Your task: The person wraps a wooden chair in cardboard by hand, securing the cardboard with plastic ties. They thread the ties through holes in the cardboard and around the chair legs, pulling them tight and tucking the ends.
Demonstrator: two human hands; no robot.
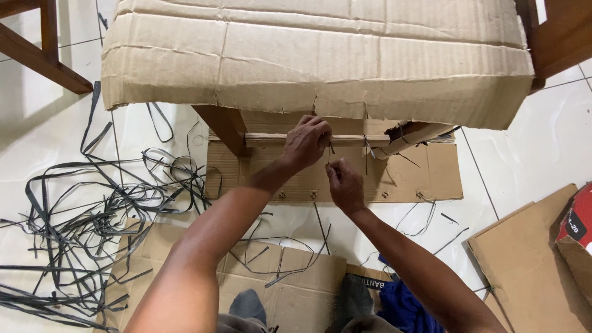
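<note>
- Left hand (305, 143) is up at the wooden rail (271, 139), fingers curled tight around it and pinching a thin dark strip (331, 148) against it.
- Right hand (345, 185) sits just below and right of the left hand, thumb and forefinger pinched narrow on the lower end of the same strip.
- The strip runs short and near vertical between the two hands, in front of the flat cardboard panel (431, 169).
- The rail lies horizontal under the big cardboard sheet (314, 55), which drapes over the top of a wooden frame.
- A wooden leg (225, 126) slants down just left of the left hand and meets the rail.
- The right end of the rail is wrapped in torn cardboard, with a dark hole in it.
- The panel lies on the floor behind the hands, with a row of small knots along its near edge.
- A tangle of dark straps (92, 209) covers the white tile floor at the left, well apart from the hands.
- More loose strips lie on the near cardboard (296, 283) under the forearms.
- Blue cloth (401, 305) lies near the bottom edge, beside the right forearm.
- Another cardboard piece (524, 265) lies near right, touching a red box (579, 225) at the frame edge.
- Chair legs (37, 55) show far left.
</note>
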